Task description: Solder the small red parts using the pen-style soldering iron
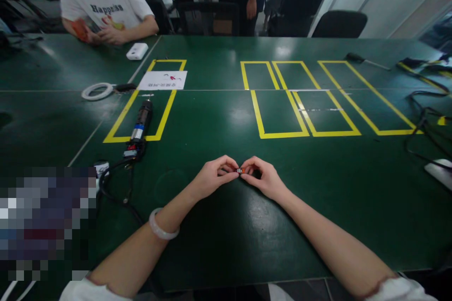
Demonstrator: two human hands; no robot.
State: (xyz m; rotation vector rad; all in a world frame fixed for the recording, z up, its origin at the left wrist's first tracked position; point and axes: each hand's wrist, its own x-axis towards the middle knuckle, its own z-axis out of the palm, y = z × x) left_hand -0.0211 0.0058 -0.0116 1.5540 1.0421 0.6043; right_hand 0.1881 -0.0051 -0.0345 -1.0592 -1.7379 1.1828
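Near the front of the green table (226,225), my left hand (215,175) and my right hand (264,178) meet fingertip to fingertip. Between them is a small orange and grey piece (241,170), too small for its kind to be clear. Both hands are closed in a pinch on it, the left from the grey end and the right from the orange end. My fingers cover part of the piece. A pale bracelet (160,225) circles my left wrist.
Left of my hands lies a black corded electric screwdriver (141,124), its cable running toward me. Yellow tape outlines (284,134) mark the table. Farther back are a paper sign (162,80), white cable coil (97,91), white box (137,51), hand screwdriver (365,60) and seated person (106,4).
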